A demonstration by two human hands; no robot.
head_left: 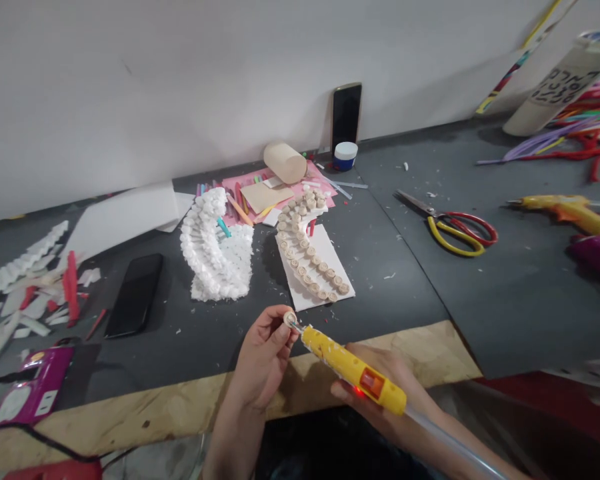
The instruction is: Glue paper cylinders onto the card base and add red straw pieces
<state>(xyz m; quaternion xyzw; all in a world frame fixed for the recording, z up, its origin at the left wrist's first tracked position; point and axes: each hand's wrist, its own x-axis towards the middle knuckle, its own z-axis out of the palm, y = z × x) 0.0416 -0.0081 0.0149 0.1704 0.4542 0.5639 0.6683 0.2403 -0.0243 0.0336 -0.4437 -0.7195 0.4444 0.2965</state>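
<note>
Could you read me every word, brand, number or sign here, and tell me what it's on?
No word, brand or number reads clearly.
Pale cylinder at upper right: bold black lettering in several rows, too tilted and blurred to quote.
Purple device at lower left: pale patches, too blurred to show any wording.
Held yellow glue gun: no readable writing.
Blue jar with a white lid: no readable label.

Dim, soft light; stretched edges
</note>
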